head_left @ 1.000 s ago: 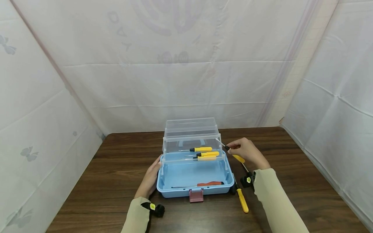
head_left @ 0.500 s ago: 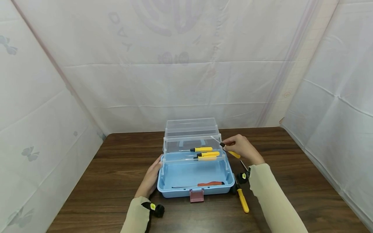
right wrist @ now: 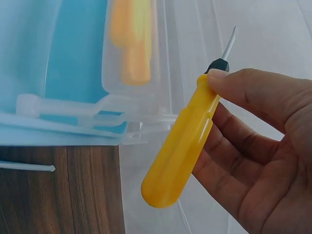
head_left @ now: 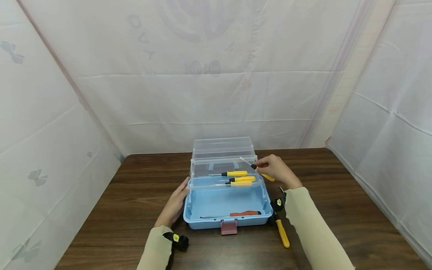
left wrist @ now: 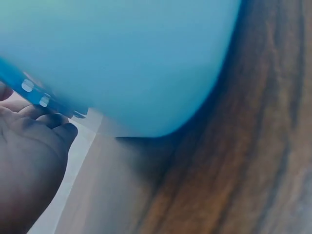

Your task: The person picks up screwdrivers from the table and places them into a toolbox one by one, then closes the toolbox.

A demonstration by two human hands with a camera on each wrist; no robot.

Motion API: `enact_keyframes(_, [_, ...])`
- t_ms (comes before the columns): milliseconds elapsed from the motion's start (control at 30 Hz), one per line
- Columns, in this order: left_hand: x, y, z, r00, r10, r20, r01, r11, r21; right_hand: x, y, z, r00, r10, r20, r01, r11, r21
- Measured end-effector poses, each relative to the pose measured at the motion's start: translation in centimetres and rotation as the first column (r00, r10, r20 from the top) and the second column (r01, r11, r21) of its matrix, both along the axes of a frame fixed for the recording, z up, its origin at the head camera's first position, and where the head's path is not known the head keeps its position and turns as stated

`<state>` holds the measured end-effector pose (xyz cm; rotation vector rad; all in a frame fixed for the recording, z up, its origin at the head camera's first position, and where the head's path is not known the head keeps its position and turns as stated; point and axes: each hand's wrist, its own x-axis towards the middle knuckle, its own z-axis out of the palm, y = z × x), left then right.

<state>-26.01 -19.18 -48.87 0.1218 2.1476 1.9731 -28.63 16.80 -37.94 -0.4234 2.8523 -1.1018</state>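
My right hand (head_left: 276,169) pinches a yellow-handled screwdriver (right wrist: 181,146) between thumb and fingers, near its black collar. It hangs above the back right of a light blue toolbox (head_left: 216,225), its shaft pointing up and left. My left hand (head_left: 174,204) holds the toolbox's left side at the rim; in the left wrist view its fingers curl under the edge. Several yellow screwdrivers (head_left: 237,173) lie in the raised clear trays (head_left: 202,182). A red-handled screwdriver (head_left: 245,213) lies along the front of the blue bottom.
The clear lid (head_left: 221,144) stands open at the back. Another yellow screwdriver (head_left: 282,234) lies on the wooden table (head_left: 135,202) right of the toolbox, near my right wrist camera. A pink latch (head_left: 228,227) hangs at the front. White sheeting (head_left: 216,101) encloses the table's back and sides.
My right hand has carried the yellow screwdriver left and slightly farther back, toward the clear trays. The left hand stays on the toolbox's left side.
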Motion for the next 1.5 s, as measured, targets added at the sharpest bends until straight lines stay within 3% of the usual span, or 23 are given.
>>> enact_keyframes(167, [0.0, 0.1, 0.1, 1.0, -0.011, -0.009, 0.011, 1.0, -0.017, -0.2, -0.3, 0.1, 1.0, 0.013, 0.002, -0.013, 1.0, 0.007])
enact_keyframes(600, [-0.1, 0.4, -0.2, 1.0, -0.01, -0.013, 0.011, 0.998, 0.055, -1.0, -1.2, 0.5, 1.0, 0.022, 0.005, -0.022, 1.0, -0.006])
enact_keyframes(1167, [0.1, 0.1, -0.4, 1.0, 0.001, -0.021, 0.001, 0.996, 0.085, -1.3, -2.7, 1.1, 0.991, 0.097, -0.089, -0.096, 0.995, 0.025])
enact_keyframes(1500, [0.1, 0.2, -0.1, 1.0, -0.002, -0.003, 0.003, 0.997, 0.082, -1.8, -3.8, 1.0, 0.988, 0.121, -0.092, -0.12, 0.993, 0.007])
